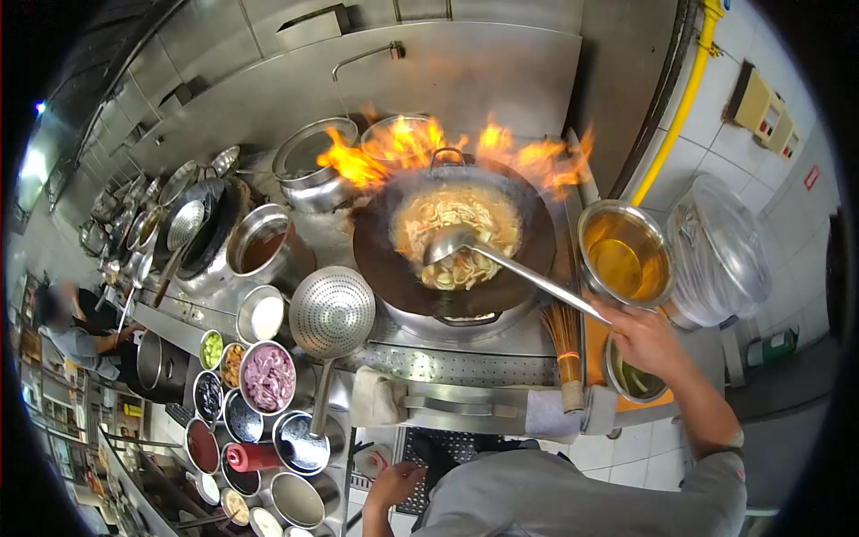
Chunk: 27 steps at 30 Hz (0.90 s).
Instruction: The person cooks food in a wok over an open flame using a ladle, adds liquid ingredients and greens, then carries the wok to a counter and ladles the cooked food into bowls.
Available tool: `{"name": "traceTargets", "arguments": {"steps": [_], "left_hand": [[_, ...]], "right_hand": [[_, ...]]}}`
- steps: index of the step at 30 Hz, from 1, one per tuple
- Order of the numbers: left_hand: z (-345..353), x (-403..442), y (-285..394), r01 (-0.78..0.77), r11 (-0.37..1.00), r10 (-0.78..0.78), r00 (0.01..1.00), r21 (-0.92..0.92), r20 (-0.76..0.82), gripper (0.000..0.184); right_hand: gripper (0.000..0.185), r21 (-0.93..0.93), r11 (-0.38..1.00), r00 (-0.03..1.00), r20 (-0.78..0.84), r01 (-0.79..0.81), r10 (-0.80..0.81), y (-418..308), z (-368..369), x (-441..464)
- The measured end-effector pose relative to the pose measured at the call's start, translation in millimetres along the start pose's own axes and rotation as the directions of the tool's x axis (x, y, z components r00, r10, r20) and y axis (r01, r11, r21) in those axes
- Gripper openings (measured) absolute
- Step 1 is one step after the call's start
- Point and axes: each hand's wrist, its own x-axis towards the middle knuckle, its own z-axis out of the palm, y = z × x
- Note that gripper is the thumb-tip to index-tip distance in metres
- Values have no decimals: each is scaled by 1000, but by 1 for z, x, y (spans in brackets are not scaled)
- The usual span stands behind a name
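Observation:
My right hand (646, 338) is closed around the end of a long metal ladle (528, 273). The ladle's bowl rests in a large dark wok (376, 242), among pale strips of food in brownish broth (470, 210). Tall flames (403, 148) rise behind the wok's far rim. Low beside my body hangs my left hand (398, 485), fingers loosely bent and apart, with nothing visible in it. A round perforated strainer (332, 311) lies left of the wok, its handle pointing toward me.
Metal pots of ingredients, including sliced onion (268, 378), crowd the left. A red squeeze bottle (253, 457) lies across them. Right of the wok are a bamboo brush (565, 345), a bowl of yellow oil (624, 259) and a plastic container (720, 251). Another person (76, 336) stands far left.

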Motion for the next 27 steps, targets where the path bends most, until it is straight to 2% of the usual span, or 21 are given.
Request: {"name": "traceTargets", "arguments": {"steps": [1,2,4,6,7,9,12,13,15,16,19,22,25,26,27], "left_hand": [[-14,-13,23,31,999,-31,999,-21,-20,49],[-29,-22,50,-2,998,-1,999,-55,-46,46],[-43,-18,83,-184,983,178,969,-21,-170,42],[-60,-19,132,-372,927,371,891,48,-260,38],[-72,-16,164,-468,879,473,829,94,-300,37],[-83,10,194,-578,775,631,692,255,-350,35],[-89,45,254,-630,613,778,376,477,-503,32],[-85,61,266,-632,567,801,276,527,-531,30],[-67,93,272,-592,611,788,388,525,-478,24],[-60,106,274,-572,636,771,442,518,-457,21],[-50,122,273,-569,615,784,368,546,-499,17],[-50,118,274,-509,647,762,457,567,-459,19],[-61,105,273,-561,611,791,412,558,-452,20],[-62,112,269,-564,574,818,363,594,-446,19],[-64,110,271,-579,596,802,398,557,-445,18]], "right_hand": [[63,41,999,1000,3,-18,18,5,-5,-8],[63,43,999,1000,-25,5,-4,12,-9,-12],[63,42,998,995,-85,49,-46,24,-13,-20],[62,175,982,997,-1,-72,73,28,4,-10],[62,236,963,992,39,-130,124,30,17,3],[63,401,911,992,-37,-94,119,30,49,26],[63,321,944,988,-96,-81,118,11,72,55],[63,329,938,992,-23,-107,122,7,70,54],[62,334,930,986,114,-156,124,-1,58,52],[60,452,889,997,63,-69,46,8,51,43],[60,530,843,992,118,-93,35,8,25,16],[60,535,784,927,350,-316,135,5,12,20],[61,344,936,995,97,-68,37,10,28,22],[63,290,950,990,109,-116,87,5,25,19],[63,344,927,982,159,-152,102,3,19,10]]}}
